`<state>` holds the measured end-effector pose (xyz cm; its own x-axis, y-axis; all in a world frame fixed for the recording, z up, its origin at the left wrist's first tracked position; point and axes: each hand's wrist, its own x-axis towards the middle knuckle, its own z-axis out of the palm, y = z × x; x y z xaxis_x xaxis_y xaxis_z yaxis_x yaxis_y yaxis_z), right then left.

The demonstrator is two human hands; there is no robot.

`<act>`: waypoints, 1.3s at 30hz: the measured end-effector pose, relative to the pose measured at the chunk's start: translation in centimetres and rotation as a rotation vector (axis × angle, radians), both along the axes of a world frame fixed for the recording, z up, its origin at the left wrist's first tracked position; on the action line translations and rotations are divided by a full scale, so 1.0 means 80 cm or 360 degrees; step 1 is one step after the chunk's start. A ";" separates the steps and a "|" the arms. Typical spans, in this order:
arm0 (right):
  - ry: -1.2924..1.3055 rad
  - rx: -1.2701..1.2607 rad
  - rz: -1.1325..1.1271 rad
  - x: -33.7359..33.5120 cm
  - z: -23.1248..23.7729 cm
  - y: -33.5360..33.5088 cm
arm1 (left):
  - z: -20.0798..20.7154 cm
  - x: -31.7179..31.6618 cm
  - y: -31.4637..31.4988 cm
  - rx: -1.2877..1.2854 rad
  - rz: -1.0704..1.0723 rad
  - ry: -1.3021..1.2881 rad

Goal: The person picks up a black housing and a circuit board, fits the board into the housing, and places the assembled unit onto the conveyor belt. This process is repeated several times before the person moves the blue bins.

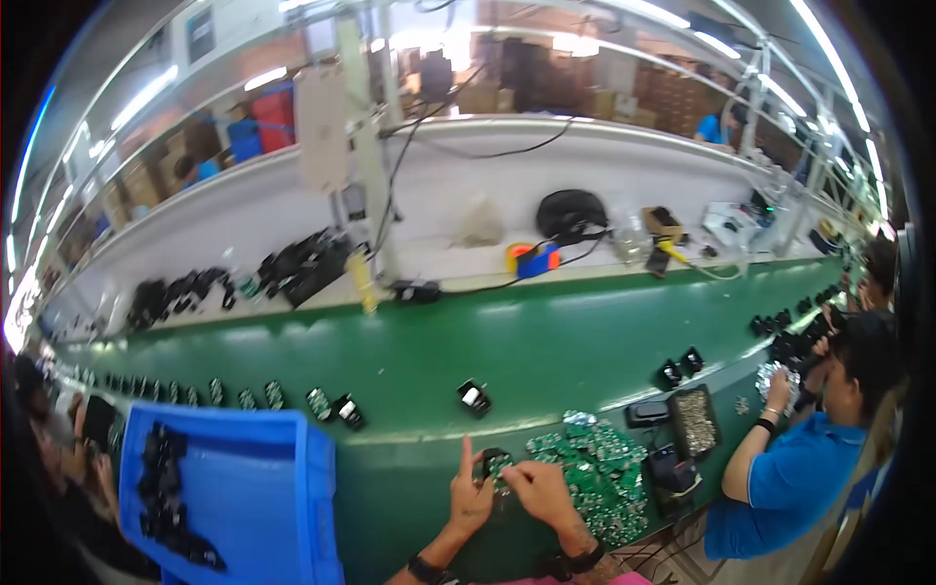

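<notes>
My left hand (470, 501) holds a small black plastic housing (490, 454) over the bench, its index finger pointing up. In the mouth of the housing shows a green circuit board (501, 466). From the right, my right hand (542, 490) pinches at the edge of that board with thumb and bent fingers; the fingertips hide part of it. Right beside this hand lies a large pile of green circuit boards (600, 478). Beyond both hands, one black housing with a white patch (474, 398) rests on the green belt.
A blue crate (317, 468) with black parts (161, 478) stands at left. Housings and boards (273, 395) line the belt (409, 351). Right of the pile are a tray of small parts (694, 421) and a black device (673, 473). A co-worker in blue (804, 468) sits at right.
</notes>
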<state>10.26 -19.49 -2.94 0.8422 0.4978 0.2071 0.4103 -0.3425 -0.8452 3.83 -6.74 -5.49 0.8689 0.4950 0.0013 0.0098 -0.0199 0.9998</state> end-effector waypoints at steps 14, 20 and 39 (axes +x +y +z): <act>0.0050 -0.0015 -0.0073 0.012 0.024 0.027 | 0.016 0.002 0.025 -0.0403 -0.0240 -0.0426; 0.0285 0.0193 -0.0153 -0.012 -0.006 0.023 | -0.009 0.002 0.032 0.0238 -0.0086 -0.0330; 0.0596 0.0217 0.0022 -0.029 -0.002 0.044 | -0.009 -0.001 0.047 0.1010 0.0248 -0.0419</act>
